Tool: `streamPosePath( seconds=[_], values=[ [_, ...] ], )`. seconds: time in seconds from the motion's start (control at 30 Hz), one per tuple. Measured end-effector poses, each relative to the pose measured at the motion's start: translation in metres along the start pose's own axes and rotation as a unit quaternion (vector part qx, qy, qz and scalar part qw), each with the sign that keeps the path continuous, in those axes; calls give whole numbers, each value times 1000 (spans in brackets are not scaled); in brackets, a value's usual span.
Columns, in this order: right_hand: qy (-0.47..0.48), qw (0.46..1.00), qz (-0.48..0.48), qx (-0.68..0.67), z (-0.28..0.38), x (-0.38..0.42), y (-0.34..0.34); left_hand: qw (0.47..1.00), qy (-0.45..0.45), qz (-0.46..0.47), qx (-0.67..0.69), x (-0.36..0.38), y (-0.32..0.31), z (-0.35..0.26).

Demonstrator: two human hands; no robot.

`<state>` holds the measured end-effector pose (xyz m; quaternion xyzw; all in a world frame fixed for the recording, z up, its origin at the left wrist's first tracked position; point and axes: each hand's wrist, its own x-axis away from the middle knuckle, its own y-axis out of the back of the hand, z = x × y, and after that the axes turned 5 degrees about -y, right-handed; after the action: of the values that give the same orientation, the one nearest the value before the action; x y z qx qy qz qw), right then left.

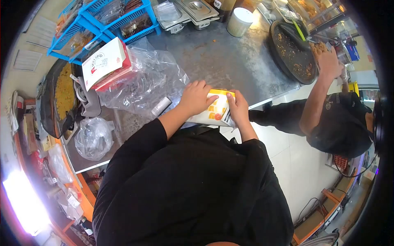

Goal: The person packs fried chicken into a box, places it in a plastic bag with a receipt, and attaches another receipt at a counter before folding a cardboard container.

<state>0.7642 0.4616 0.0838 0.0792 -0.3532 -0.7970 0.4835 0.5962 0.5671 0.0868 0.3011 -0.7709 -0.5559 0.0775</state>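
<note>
A white and yellow packet (pixel 212 110) with orange-yellow pictures is between my hands, at the front edge of the metal counter. My left hand (pixel 196 97) grips its upper left side, thumb over the printed face. At the right side, my right hand (pixel 239 107) has its thumb along the edge and its other fingers partly hidden behind. Close to my left forearm lies a small white and black roll-like item (pixel 161 106). Clear plastic bags (pixel 143 82) spread over the counter left of my hands.
White-and-red boxes (pixel 104 65) stand near blue crates (pixel 119 20). Lidded metal containers (pixel 197 10) and a white tub (pixel 240 22) line the back. At right, a co-worker (pixel 338 119) reaches toward food beside a dark round pan (pixel 289 53). A yellow-food pan (pixel 65 92) stands left.
</note>
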Motion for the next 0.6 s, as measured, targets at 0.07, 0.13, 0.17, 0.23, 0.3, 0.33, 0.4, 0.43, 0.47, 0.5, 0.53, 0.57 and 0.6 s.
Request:
streamPosePath(
  seconds=[0.07, 0.13, 0.17, 0.23, 0.3, 0.33, 0.4, 0.43, 0.47, 0.5, 0.53, 0.57, 0.6],
  values=[
    [-25, 997, 23, -70, -9, 9, -13, 988, 55, 130, 66, 4, 14, 7],
    [-21, 993, 35, -107, -22, 15, -28, 966, 83, 214, 115, 8, 28, 18],
    [-23, 985, 56, -162, -12, 19, -28, 959, 83, 238, 132, 12, 33, 24],
    [-20, 978, 89, -189, -10, 22, -37, 934, 98, 313, 145, 17, 41, 31],
    [-10, 967, 121, -224, -7, 24, -48, 891, 125, 414, 138, 20, 49, 38],
    [-1, 965, 127, -231, -5, 27, -53, 892, 132, 401, 161, 27, 51, 40],
    [15, 959, 137, -248, -2, 37, -63, 892, 142, 376, 205, 44, 55, 47],
    [12, 955, 144, -258, 2, 43, -68, 884, 155, 378, 226, 51, 63, 47],
    [10, 951, 151, -268, 6, 49, -73, 875, 167, 380, 248, 59, 72, 49],
    [9, 948, 158, -278, 12, 55, -78, 867, 180, 380, 269, 67, 81, 50],
    [32, 950, 156, -269, 20, 62, -85, 872, 170, 378, 260, 77, 90, 52],
    [57, 952, 153, -259, 30, 69, -93, 879, 158, 374, 250, 86, 99, 55],
    [85, 953, 150, -250, 40, 74, -101, 886, 146, 369, 239, 97, 107, 59]
  ],
)
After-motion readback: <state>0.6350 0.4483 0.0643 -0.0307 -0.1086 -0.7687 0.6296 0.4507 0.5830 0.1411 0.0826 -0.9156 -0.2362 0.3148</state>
